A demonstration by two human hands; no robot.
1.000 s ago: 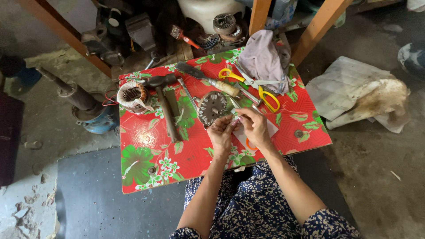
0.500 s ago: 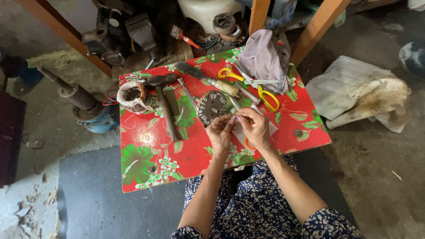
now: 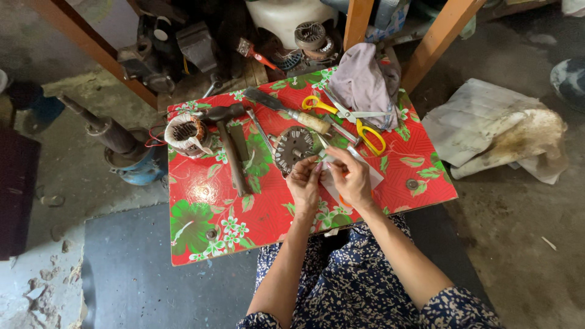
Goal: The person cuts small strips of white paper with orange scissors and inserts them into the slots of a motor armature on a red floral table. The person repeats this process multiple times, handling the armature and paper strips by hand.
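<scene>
My left hand (image 3: 304,184) and my right hand (image 3: 351,176) meet over the near middle of a low table with a red flowered cover (image 3: 201,189). Both pinch a small pale strip of paper-like material (image 3: 323,159) between fingertips. A white sheet (image 3: 373,178) lies under my right hand. Just beyond my fingers lies a round dark metal motor plate (image 3: 291,146). Yellow-handled scissors (image 3: 350,119) and a wooden-handled knife (image 3: 292,113) lie further back.
A hammer (image 3: 226,143) and a copper-wound motor stator (image 3: 184,133) sit on the table's left. A grey cloth (image 3: 363,82) is heaped at the back right. Motor parts and wooden legs (image 3: 434,42) crowd behind. A blue motor (image 3: 131,159) stands left, crumpled sacking (image 3: 499,131) right.
My hands have stayed in place over the table's middle; the fingers have shifted slightly on the small strip. Nothing else has moved.
</scene>
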